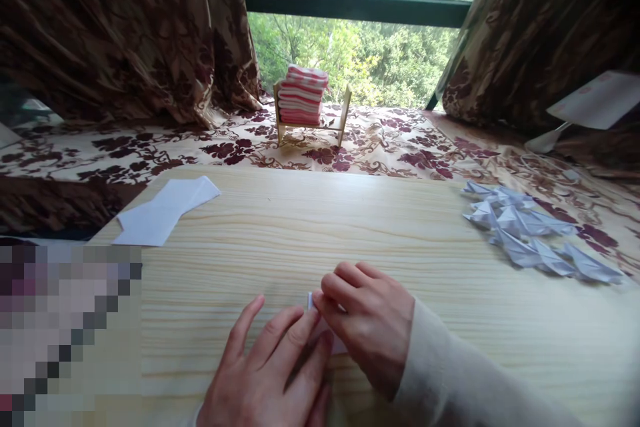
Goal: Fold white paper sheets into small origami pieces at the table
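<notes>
My left hand lies on a small piece of white paper on the light wooden table, fingers stretched flat and pressing it down. My right hand is over the same paper from the right, fingers curled and pressed on its upper edge. Most of the paper is hidden beneath both hands; only a small white corner and edge show between the fingers.
A stack of plain white paper sheets lies at the table's far left. Several folded white paper figures are piled at the far right edge. Behind, a small wooden rack holding folded red-and-white striped cloth stands on the patterned sill by the window.
</notes>
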`<state>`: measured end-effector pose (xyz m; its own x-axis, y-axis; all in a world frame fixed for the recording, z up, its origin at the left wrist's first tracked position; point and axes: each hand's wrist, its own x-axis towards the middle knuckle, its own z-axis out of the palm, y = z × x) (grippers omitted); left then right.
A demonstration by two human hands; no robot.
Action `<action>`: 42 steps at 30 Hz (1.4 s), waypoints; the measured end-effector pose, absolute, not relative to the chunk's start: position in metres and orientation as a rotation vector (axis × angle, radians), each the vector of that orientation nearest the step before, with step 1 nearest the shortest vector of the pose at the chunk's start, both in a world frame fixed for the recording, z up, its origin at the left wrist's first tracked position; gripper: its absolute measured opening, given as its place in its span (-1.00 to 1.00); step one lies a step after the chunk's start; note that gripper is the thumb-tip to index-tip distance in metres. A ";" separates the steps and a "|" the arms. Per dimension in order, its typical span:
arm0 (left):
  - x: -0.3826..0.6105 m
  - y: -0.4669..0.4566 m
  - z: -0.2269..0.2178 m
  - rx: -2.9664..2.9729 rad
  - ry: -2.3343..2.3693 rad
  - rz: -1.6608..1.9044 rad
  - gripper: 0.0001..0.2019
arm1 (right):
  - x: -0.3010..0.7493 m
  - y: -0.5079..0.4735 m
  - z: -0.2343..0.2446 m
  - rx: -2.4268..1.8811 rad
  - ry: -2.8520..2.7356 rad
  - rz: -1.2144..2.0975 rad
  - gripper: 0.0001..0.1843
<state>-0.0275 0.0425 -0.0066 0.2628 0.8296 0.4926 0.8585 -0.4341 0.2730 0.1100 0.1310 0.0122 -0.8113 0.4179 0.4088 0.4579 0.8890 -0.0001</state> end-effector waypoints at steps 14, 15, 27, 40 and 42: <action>-0.027 0.037 -0.009 -2.400 -1.637 -0.945 -0.76 | 0.120 0.132 0.018 -0.611 -2.671 -0.244 -0.94; -0.027 0.037 -0.008 -2.400 -1.642 -0.943 -0.75 | 0.119 0.131 0.017 -0.606 -2.661 -0.217 -0.96; -0.030 0.034 -0.014 -2.397 -1.564 -0.901 -0.75 | 0.117 0.119 0.018 -0.657 -2.664 -0.134 -0.88; -0.028 0.034 -0.013 -2.410 -1.612 -0.907 -0.76 | 0.107 0.127 0.011 -0.672 -2.655 -0.091 -0.94; -0.028 0.032 -0.013 -2.403 -1.606 -0.913 -0.77 | 0.106 0.129 0.008 -0.681 -2.651 -0.096 -0.99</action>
